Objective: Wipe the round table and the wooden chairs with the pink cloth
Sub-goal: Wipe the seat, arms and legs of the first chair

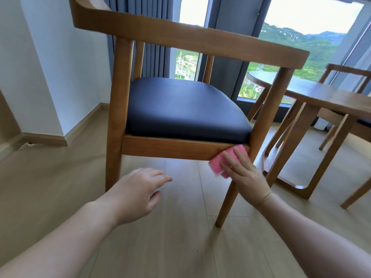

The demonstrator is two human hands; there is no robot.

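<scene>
A wooden chair (170, 147) with a black padded seat fills the middle of the view. My right hand (245, 173) presses the folded pink cloth (222, 159) flat against the right end of the chair's front seat rail, beside the front right leg. My left hand (136, 189) hovers in the air below the rail, fingers relaxed and holding nothing. The round wooden table (313, 95) stands to the right behind the chair. A second wooden chair (349, 71) sits beyond the table at the right edge.
A white wall (50, 67) with a wooden skirting board runs along the left. Grey curtains (154, 63) and tall windows stand behind the chair. Pale wood flooring (180, 237) spreads below my arms.
</scene>
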